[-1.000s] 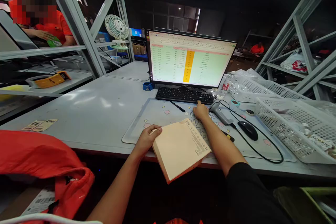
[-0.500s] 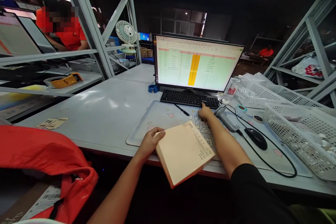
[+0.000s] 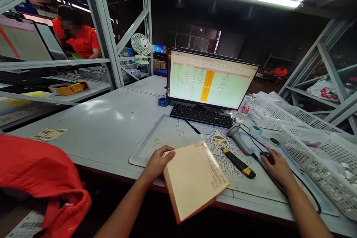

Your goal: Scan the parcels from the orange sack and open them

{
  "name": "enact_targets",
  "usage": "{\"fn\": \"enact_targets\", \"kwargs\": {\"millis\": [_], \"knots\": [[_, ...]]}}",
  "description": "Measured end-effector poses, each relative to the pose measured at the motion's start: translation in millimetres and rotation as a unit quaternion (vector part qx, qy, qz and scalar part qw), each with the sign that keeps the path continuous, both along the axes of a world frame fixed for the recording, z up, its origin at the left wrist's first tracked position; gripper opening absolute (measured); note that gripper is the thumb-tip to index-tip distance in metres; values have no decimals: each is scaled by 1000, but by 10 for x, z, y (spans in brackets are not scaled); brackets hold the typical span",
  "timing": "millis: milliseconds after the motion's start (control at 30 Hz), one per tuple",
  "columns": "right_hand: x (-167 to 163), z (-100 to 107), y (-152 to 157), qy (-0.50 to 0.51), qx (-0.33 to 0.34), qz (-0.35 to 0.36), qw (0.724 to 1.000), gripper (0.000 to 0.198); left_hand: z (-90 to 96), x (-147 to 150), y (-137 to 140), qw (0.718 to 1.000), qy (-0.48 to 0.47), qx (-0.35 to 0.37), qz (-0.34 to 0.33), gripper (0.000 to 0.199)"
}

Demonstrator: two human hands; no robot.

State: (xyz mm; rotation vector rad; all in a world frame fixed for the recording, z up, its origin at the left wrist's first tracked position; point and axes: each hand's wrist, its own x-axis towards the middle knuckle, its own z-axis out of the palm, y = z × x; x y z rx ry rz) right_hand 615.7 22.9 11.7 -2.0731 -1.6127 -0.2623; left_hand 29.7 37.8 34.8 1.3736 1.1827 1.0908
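A cream-coloured box with an orange-red underside is held by the left hand at the near edge of the table, part of it projecting beyond that edge. The box is grasped only at its far left corner: the thumb is pressed on the upper face, the fingers are partly hidden at the far side, and the bulk of the box extends to the right of the grip and toward the viewer. Printed text is borne along the right side of the upper face.

The mouse, near the table's right end, is covered in part by the right hand; whether it is gripped or merely touched cannot be told. Between box and mouse, a black and yellow cutter is laid on a patterned mat, with a grey scanner just beyond. A pen is placed near the mat's far edge, before the keyboard and the monitor. The table's right edge is lined with white perforated baskets; near its left corner, paper tags are seen.
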Motion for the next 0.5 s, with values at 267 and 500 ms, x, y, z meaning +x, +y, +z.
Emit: {"fn": "enact_targets", "kwargs": {"millis": [267, 500], "knots": [[-112, -167, 34, -18, -30, -50, 998, 63, 50, -21, -65, 1000, -9, -18, 9, 55], [-142, -99, 2, -19, -43, -65, 997, 63, 29, -25, -68, 1000, -11, -22, 9, 60]]}}
